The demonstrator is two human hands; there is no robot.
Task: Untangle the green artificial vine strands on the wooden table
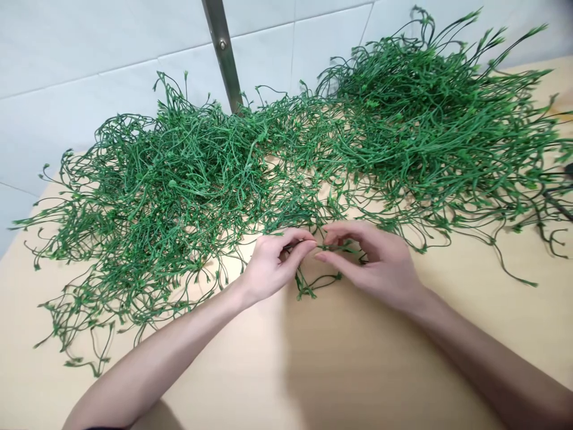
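Near the middle of the table, my left hand (273, 263) pinches a thin green artificial plant stem (326, 246) between thumb and forefinger. Facing it, my right hand (380, 260) has its thumb and fingers curled around the same stem's other side; its exact contact is partly hidden. Below the fingertips, more green stem tips (307, 291) hang or lie close to the tabletop. Just beyond both hands spreads a tangled left pile (179, 167) of similar stems, with small leafy tips.
A denser right pile (416, 113) of green stems lies toward the back right, joined to the left one by scattered strands. The pale wooden table (250, 376) meets a white tiled wall (111, 42). A metal post (222, 60) stands behind the piles.
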